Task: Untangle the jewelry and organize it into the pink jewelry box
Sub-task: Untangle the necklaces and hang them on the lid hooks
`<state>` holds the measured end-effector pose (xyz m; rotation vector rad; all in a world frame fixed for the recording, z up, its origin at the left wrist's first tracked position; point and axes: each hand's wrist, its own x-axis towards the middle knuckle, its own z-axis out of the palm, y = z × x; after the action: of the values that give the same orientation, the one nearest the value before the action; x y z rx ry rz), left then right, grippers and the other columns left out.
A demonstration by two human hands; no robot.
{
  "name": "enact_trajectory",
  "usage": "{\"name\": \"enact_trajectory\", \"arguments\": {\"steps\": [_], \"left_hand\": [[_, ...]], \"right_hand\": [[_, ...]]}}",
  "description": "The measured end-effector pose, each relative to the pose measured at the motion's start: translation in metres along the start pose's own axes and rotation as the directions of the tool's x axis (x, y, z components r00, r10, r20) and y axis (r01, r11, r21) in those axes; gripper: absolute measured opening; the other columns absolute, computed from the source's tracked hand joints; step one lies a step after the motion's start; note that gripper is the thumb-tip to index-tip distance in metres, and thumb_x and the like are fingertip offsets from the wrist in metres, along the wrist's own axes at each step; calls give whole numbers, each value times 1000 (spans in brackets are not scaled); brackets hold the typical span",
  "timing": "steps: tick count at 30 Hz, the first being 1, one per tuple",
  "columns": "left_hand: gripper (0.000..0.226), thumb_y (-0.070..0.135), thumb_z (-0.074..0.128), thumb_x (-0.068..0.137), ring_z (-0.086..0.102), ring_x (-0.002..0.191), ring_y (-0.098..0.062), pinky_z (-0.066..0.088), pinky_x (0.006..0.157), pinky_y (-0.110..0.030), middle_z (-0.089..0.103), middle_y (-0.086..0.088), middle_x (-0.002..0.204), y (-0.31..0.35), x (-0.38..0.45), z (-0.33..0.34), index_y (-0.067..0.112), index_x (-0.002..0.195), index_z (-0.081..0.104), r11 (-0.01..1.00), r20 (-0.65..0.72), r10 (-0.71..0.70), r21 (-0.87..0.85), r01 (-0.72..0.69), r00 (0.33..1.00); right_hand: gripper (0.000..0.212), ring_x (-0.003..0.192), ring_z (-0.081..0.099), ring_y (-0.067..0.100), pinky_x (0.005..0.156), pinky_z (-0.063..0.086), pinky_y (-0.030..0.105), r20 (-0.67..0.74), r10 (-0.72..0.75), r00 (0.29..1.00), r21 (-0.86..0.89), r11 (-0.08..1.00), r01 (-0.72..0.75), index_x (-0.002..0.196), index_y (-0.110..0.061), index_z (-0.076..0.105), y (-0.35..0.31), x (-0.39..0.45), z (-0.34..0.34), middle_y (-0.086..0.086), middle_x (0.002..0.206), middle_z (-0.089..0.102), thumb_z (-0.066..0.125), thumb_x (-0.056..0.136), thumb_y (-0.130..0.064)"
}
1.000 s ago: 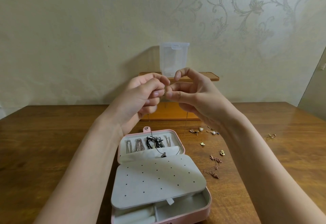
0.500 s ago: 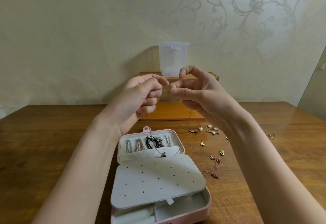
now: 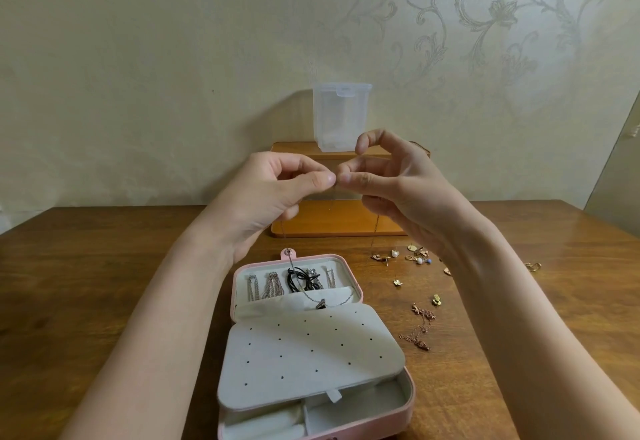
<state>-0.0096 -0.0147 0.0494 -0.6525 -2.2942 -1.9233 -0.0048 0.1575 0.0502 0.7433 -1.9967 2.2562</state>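
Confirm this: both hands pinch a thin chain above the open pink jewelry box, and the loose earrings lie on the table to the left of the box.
One thing is wrong. The loose earrings lie to the right of the pink jewelry box, as the head view shows. The rest stands: left hand and right hand pinch the thin chain above the open box.

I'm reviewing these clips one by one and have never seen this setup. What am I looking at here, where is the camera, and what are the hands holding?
There is no machine: a person works with bare hands, filmed by one wide-angle camera worn on the head, looking forward and down. The left hand and right hand meet fingertip to fingertip above the wooden table, pinching the ends of a thin chain necklace. It hangs down in a loop whose small pendant reaches the open pink jewelry box, where other chains already hang in the lid. To the right lie loose earrings and a rose-gold chain. A clear plastic container stands at the back.
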Motion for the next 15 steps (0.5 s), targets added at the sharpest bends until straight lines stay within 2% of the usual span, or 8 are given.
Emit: {"name": "enact_trajectory", "arguments": {"steps": [8, 12, 15], "left_hand": [[5, 15, 67, 80, 35, 46, -4, 32, 41, -10, 52, -6, 72, -2, 1, -1, 15, 81, 72, 1000, -8, -15, -21, 15, 1000], [16, 23, 68, 71, 33, 45, -4, 31, 40, -10, 52, -12, 85, -2, 1, -1, 14, 83, 71, 999, 3, -12, -44, 13, 1000], [16, 25, 69, 69, 34, 53, -9, 30, 42, -10, 50, -11, 85, -3, 1, 0, 15, 82, 71, 999, 0, -21, -26, 21, 1000]], "right_hand": [[30, 47, 42, 2, 39, 29, 13, -2, -1, 1000, -57, 998, 1, 97, -15, 50, -1, 0, -3, -1, 70, 60, 66, 73, -5], [32, 48, 40, 3, 40, 27, 14, -7, -6, 1000, -79, 997, 5, 95, -16, 53, 0, 0, -5, -2, 69, 59, 68, 67, -10], [31, 49, 40, 3, 40, 26, 14, -6, -5, 1000, -78, 997, 5, 96, -15, 53, -1, -1, -6, -1, 70, 59, 67, 69, -9]]}}
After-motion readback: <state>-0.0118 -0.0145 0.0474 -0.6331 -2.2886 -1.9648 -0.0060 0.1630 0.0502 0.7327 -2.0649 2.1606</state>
